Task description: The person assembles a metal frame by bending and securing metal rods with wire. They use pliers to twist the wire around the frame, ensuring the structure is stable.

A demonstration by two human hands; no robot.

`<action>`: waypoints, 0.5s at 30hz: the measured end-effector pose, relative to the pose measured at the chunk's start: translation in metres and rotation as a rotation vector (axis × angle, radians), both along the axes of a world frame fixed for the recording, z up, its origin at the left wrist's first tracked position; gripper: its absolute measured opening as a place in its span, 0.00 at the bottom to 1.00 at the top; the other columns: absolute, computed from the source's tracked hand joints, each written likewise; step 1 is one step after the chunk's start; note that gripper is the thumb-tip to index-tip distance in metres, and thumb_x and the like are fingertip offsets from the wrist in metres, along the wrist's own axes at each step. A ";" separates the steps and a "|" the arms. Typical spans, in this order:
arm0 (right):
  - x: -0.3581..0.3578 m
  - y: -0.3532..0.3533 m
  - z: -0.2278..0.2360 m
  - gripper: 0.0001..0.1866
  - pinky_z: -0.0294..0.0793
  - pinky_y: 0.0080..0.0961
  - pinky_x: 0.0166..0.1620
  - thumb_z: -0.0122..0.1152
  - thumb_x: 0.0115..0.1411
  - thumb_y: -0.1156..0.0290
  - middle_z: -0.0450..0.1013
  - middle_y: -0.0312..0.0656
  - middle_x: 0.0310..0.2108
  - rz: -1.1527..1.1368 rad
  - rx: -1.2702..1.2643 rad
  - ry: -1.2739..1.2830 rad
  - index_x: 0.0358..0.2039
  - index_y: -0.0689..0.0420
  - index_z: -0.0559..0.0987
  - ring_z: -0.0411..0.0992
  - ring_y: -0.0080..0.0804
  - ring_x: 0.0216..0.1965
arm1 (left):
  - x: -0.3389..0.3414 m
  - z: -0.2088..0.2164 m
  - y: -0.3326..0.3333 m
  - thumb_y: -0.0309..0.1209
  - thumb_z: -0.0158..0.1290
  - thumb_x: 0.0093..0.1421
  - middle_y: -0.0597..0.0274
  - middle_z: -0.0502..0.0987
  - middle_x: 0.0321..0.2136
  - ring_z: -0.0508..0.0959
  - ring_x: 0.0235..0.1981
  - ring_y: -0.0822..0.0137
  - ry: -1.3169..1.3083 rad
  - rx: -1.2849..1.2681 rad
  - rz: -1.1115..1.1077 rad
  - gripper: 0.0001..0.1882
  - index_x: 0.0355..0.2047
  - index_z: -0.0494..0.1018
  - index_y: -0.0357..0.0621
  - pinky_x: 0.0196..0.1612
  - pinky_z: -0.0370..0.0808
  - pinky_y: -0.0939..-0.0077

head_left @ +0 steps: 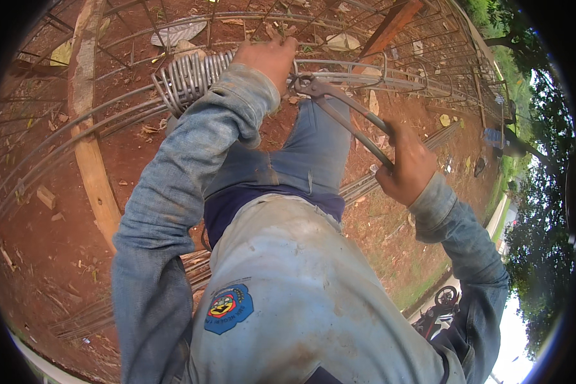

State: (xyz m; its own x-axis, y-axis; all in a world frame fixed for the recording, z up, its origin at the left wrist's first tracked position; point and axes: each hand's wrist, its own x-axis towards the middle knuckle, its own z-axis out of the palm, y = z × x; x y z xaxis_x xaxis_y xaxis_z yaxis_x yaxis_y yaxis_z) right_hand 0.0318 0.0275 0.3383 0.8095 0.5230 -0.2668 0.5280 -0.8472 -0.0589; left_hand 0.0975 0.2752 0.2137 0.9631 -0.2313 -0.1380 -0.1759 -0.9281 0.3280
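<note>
My right hand is closed round the handles of a pair of long-handled pincers. The pincers' jaws are at the long steel bars, just right of my left hand. That hand is bent over the steel bars, its fingers curled to their far side and partly hidden by the hand itself. Beside its wrist, a tight row of grey steel stirrups hangs bunched on the bars. Whether a tie wire sits in the jaws is too small to tell.
A wooden post props the bars at the left. More rebar cage stretches away to the right, by a slanted plank. Loose bars lie on the red soil behind my legs. A motorcycle stands at lower right.
</note>
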 end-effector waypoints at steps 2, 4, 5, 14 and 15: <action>-0.003 0.002 0.001 0.39 0.71 0.41 0.37 0.59 0.40 0.76 0.67 0.51 0.41 0.089 -0.101 -0.160 0.56 0.62 0.60 0.71 0.47 0.37 | 0.000 -0.002 0.000 0.36 0.67 0.43 0.57 0.72 0.48 0.76 0.46 0.55 -0.013 -0.035 0.002 0.37 0.52 0.61 0.44 0.49 0.69 0.60; -0.007 0.004 0.002 0.37 0.71 0.42 0.37 0.56 0.42 0.77 0.66 0.52 0.44 0.139 -0.210 -0.283 0.57 0.62 0.60 0.70 0.49 0.39 | -0.002 -0.005 0.000 0.36 0.67 0.42 0.57 0.72 0.47 0.76 0.45 0.56 -0.038 -0.047 0.008 0.38 0.51 0.61 0.44 0.49 0.69 0.61; -0.009 0.005 0.001 0.36 0.71 0.43 0.37 0.56 0.44 0.78 0.66 0.52 0.44 0.144 -0.269 -0.326 0.57 0.62 0.60 0.70 0.49 0.39 | -0.003 -0.006 0.000 0.37 0.67 0.41 0.57 0.72 0.47 0.76 0.45 0.56 -0.057 -0.042 0.011 0.38 0.51 0.61 0.44 0.48 0.69 0.61; 0.003 -0.013 -0.017 0.24 0.72 0.46 0.36 0.56 0.51 0.75 0.70 0.54 0.37 -0.070 -0.204 -0.025 0.49 0.62 0.65 0.72 0.53 0.35 | 0.001 -0.009 0.001 0.39 0.69 0.39 0.59 0.75 0.43 0.75 0.46 0.57 -0.030 -0.054 0.013 0.36 0.47 0.64 0.47 0.47 0.70 0.62; 0.005 -0.014 -0.016 0.23 0.72 0.46 0.37 0.57 0.51 0.74 0.70 0.54 0.36 -0.089 -0.176 0.046 0.49 0.62 0.66 0.72 0.54 0.35 | 0.000 -0.007 0.001 0.39 0.69 0.39 0.59 0.75 0.43 0.75 0.46 0.57 -0.017 -0.056 0.008 0.36 0.47 0.64 0.48 0.47 0.70 0.62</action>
State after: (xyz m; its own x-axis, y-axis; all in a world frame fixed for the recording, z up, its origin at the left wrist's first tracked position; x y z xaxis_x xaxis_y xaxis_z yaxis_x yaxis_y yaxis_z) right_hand 0.0369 0.0133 0.3225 0.8353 0.3917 -0.3857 0.4507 -0.8897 0.0724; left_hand 0.0979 0.2766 0.2069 0.9669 -0.2309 -0.1084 -0.1751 -0.9098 0.3763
